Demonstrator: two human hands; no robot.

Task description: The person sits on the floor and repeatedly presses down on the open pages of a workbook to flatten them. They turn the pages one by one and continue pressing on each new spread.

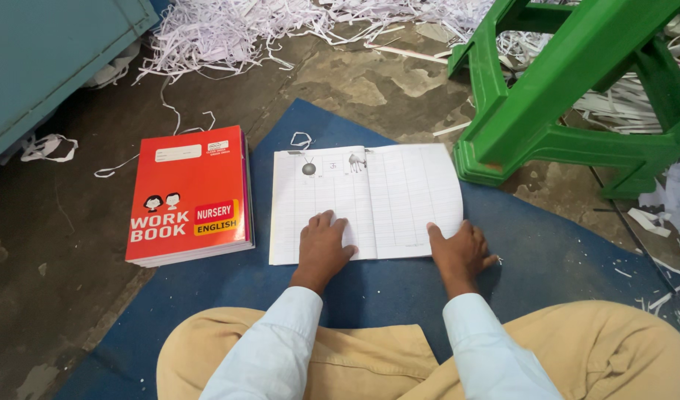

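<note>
An open ruled booklet (369,192) with small pictures at its top lies flat on a blue mat (554,252). My left hand (322,246) presses down on the lower part of the left page, fingers together. On the bottom right corner of the right page rests my right hand (458,252), its thumb on the paper. Neither hand holds anything. A stack of red workbooks (189,194) lies just left of the booklet, half on the mat.
A green plastic stool (569,96) stands at the upper right, its foot close to the booklet's corner. Shredded white paper strips (229,33) cover the floor at the back. A teal metal cabinet (44,52) is at the upper left. My crossed legs fill the foreground.
</note>
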